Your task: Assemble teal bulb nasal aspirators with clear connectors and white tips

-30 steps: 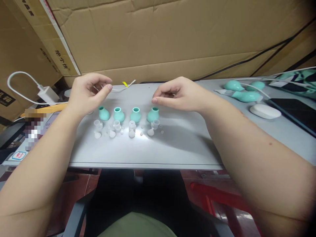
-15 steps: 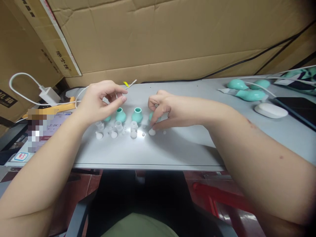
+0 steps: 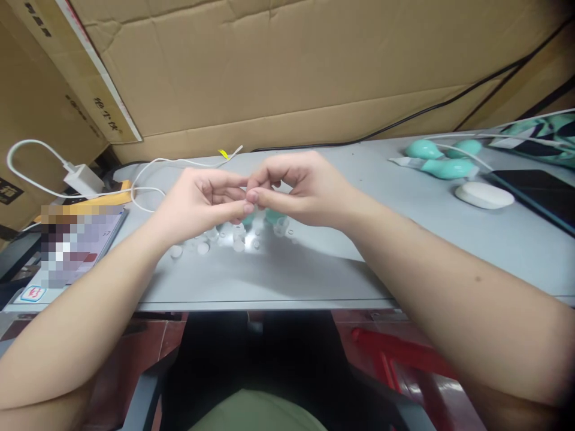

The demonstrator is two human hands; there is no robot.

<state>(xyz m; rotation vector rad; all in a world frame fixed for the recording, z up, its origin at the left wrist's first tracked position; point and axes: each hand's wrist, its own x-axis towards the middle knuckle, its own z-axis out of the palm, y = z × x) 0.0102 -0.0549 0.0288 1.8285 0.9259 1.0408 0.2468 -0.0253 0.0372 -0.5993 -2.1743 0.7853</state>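
My left hand [image 3: 197, 200] and my right hand [image 3: 309, 191] meet over the table, thumbs and fingertips pinched together. Whatever lies between the fingertips is hidden. Under the hands stand small teal bottles with open necks, mostly covered; part of one teal bottle [image 3: 275, 216] shows below my right fingers. In front of it sits a clear plastic cup-shaped piece [image 3: 281, 226]. White round discs [image 3: 203, 248] lie in a row nearer to me, with several tiny clear rings [image 3: 256, 245] among them.
On the right lie teal rounded pieces [image 3: 444, 169], a white oval case [image 3: 484, 195] and a dark flat device [image 3: 534, 191]. A phone [image 3: 96, 245], a white charger [image 3: 84, 179] and an orange strip [image 3: 121, 190] are at left. Cardboard [image 3: 287, 72] walls the back.
My right hand has risen from the white disc at the right end of the row, and that disc is gone from its spot. My left hand has moved right to meet it.
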